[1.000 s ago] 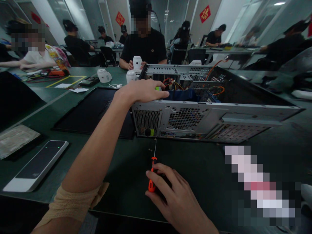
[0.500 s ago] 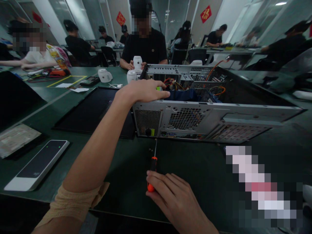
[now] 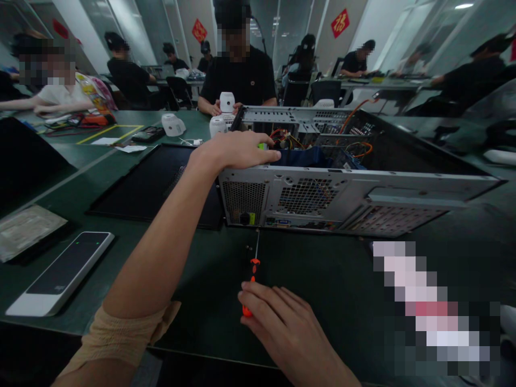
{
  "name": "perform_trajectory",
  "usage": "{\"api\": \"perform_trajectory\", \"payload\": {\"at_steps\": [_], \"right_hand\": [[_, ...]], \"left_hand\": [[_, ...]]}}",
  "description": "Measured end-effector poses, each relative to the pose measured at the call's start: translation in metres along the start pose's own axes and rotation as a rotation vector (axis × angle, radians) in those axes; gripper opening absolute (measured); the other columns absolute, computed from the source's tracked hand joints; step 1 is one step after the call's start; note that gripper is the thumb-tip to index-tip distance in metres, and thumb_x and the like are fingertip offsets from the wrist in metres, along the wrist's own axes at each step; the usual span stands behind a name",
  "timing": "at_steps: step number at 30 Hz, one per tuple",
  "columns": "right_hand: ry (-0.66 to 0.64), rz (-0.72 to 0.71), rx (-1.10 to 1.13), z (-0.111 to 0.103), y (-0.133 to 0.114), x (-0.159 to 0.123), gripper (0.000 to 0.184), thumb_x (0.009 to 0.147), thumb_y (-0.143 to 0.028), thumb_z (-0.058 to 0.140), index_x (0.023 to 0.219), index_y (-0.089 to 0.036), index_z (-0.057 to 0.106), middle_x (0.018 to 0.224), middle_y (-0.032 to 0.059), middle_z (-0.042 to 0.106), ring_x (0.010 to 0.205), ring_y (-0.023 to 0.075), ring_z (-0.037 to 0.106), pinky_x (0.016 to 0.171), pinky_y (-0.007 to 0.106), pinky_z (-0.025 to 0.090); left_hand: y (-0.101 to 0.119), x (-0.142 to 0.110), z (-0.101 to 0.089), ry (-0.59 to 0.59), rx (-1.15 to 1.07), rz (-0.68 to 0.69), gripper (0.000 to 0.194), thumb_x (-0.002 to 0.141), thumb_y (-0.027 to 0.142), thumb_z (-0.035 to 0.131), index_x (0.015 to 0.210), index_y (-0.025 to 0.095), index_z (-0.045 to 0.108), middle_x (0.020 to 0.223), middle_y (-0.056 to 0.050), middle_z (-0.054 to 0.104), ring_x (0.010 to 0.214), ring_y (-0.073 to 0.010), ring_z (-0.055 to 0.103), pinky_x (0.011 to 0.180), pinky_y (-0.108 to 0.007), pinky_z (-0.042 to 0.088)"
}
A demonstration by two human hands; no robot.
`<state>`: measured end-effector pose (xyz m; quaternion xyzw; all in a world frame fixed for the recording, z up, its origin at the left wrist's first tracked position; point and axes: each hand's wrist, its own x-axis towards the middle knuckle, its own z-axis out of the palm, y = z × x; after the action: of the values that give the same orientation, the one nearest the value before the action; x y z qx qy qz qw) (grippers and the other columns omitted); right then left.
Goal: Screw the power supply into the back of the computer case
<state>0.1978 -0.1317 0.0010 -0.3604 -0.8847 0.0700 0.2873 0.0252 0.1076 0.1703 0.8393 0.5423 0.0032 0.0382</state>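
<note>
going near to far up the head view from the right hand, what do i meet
Right hand → screwdriver → open computer case → person in a black shirt → red diamond sign on the back wall.

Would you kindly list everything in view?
computer case: one, silver and black, centre
wires: several, multicoloured, in the case
screwdriver: one, orange, before the case
apparent screws: two, metallic, beside the screwdriver
panel: one, black, left of case
device: one, white-black, near left
flat block: one, silvery, left edge
gadgets: several, white, far side
papers: two, white, far left
people: several, mostly black clothes, background
chairs: several, black, background
wall signs: several, red, background
table: one, green, under the case
left hand: one, on the case
right hand: one, on the screwdriver
</note>
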Motion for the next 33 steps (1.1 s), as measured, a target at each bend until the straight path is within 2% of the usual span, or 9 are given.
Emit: {"api": "perform_trajectory", "payload": {"at_steps": [3, 6, 10, 15, 20, 23, 26, 29, 33], "right_hand": [[0.009, -0.018, 0.002, -0.0007, 0.0001, 0.0016, 0.02, 0.114, -0.025, 0.046, 0.124, -0.022, 0.063, 0.135, 0.0041, 0.075, 0.102, 0.0191, 0.077, 0.09, 0.036, 0.062], [-0.01, -0.018, 0.011, -0.0023, -0.0004, 0.0028, 0.022, 0.114, -0.023, 0.043, 0.123, -0.022, 0.063, 0.139, 0.0047, 0.073, 0.109, 0.0207, 0.076, 0.093, 0.039, 0.062], [-0.018, 0.017, 0.096, -0.0052, 0.0002, 0.0025, 0.02, 0.113, -0.023, 0.046, 0.122, -0.021, 0.064, 0.137, 0.0064, 0.074, 0.113, 0.0194, 0.075, 0.098, 0.038, 0.062], [-0.007, 0.05, 0.178, -0.0041, 0.0038, -0.0001, 0.018, 0.112, -0.033, 0.052, 0.121, -0.023, 0.063, 0.136, 0.0055, 0.073, 0.115, 0.0209, 0.074, 0.099, 0.04, 0.063], [0.008, 0.062, 0.087, -0.002, 0.0038, -0.0011, 0.016, 0.106, -0.023, 0.061, 0.121, -0.026, 0.066, 0.138, 0.0092, 0.067, 0.108, 0.023, 0.073, 0.09, 0.041, 0.066], [0.026, 0.083, 0.074, -0.003, 0.0025, -0.0011, 0.016, 0.107, -0.023, 0.059, 0.122, -0.023, 0.064, 0.122, 0.0098, 0.068, 0.097, 0.0215, 0.073, 0.081, 0.037, 0.067], [0.059, 0.091, 0.074, -0.0044, 0.0015, -0.0004, 0.014, 0.11, -0.028, 0.05, 0.108, -0.02, 0.062, 0.106, 0.0076, 0.068, 0.09, 0.0197, 0.073, 0.076, 0.034, 0.065], [0.065, 0.071, 0.046, -0.0048, 0.0018, 0.0009, 0.018, 0.111, -0.028, 0.049, 0.102, -0.021, 0.062, 0.102, 0.006, 0.068, 0.085, 0.0179, 0.072, 0.073, 0.032, 0.062], [0.048, 0.038, 0.067, -0.003, 0.0039, 0.0019, 0.009, 0.108, -0.023, 0.057, 0.104, -0.022, 0.065, 0.101, 0.0038, 0.071, 0.084, 0.0157, 0.071, 0.074, 0.028, 0.06]], "left_hand": [[0.0001, 0.0008, 0.0001, -0.007, -0.001, -0.002, 0.082, 0.095, 0.078, 0.034, 0.162, 0.031, 0.047, 0.164, -0.004, 0.053, 0.144, -0.0369, 0.055, 0.121, -0.051, 0.038], [0.0018, -0.0003, -0.001, -0.008, 0.006, -0.012, 0.082, 0.095, 0.078, 0.034, 0.161, 0.031, 0.047, 0.164, -0.004, 0.053, 0.143, -0.0369, 0.055, 0.122, -0.049, 0.038], [0.0031, -0.0023, -0.0022, -0.009, 0.004, -0.022, 0.082, 0.094, 0.077, 0.037, 0.161, 0.031, 0.047, 0.163, -0.004, 0.054, 0.143, -0.0372, 0.054, 0.123, -0.047, 0.037], [0.0002, 0.0003, -0.0003, 0.0, -0.004, -0.008, 0.082, 0.094, 0.08, 0.035, 0.16, 0.034, 0.048, 0.162, -0.002, 0.055, 0.142, -0.0358, 0.056, 0.122, -0.049, 0.038], [0.0, 0.0007, 0.0001, -0.005, -0.007, 0.003, 0.083, 0.094, 0.078, 0.035, 0.162, 0.032, 0.047, 0.164, -0.004, 0.053, 0.144, -0.0364, 0.055, 0.122, -0.05, 0.037], [0.0014, -0.001, -0.0005, 0.001, 0.006, -0.011, 0.082, 0.095, 0.078, 0.034, 0.162, 0.032, 0.047, 0.163, -0.004, 0.053, 0.144, -0.0364, 0.054, 0.122, -0.051, 0.037], [0.0024, -0.0021, -0.001, 0.005, 0.006, -0.012, 0.081, 0.095, 0.078, 0.033, 0.161, 0.034, 0.047, 0.161, -0.003, 0.055, 0.144, -0.0353, 0.055, 0.122, -0.05, 0.038], [0.003, -0.0022, -0.0014, 0.003, 0.002, -0.012, 0.08, 0.095, 0.077, 0.035, 0.16, 0.034, 0.048, 0.161, -0.003, 0.056, 0.143, -0.0366, 0.055, 0.121, -0.05, 0.039], [0.0033, -0.0023, -0.0016, -0.001, 0.002, -0.011, 0.08, 0.095, 0.077, 0.035, 0.16, 0.033, 0.049, 0.161, -0.003, 0.056, 0.143, -0.0372, 0.056, 0.12, -0.05, 0.04]]}}
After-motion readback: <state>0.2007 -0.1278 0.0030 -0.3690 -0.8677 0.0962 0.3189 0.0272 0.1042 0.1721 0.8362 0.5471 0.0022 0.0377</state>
